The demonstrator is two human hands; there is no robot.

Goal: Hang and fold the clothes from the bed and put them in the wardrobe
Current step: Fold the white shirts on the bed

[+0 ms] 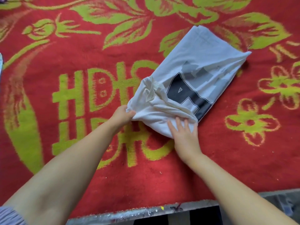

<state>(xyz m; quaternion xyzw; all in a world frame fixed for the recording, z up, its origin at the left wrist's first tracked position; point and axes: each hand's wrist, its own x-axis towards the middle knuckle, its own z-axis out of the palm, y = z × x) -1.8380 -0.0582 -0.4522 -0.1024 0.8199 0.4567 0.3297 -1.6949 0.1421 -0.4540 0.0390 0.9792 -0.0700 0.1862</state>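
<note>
White cotton T-shirt with black block print [191,82] lying partly folded on red blanket with green floral pattern [97,159] covering bed. Left hand [121,115] pinching shirt's near-left edge, fingers curled round fabric. Right hand [185,133] flat on near end, fingers [178,124] straight, pressing down.

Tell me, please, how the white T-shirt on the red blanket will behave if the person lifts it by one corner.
The white T-shirt will probably sag and unfold: its cloth already bunches into soft wrinkles where the left hand grips its corner. It looks thin, since the dark print shows through a folded layer, so likely light. The right hand lies flat on it; the fuzzy red blanket may resist sliding.
</note>
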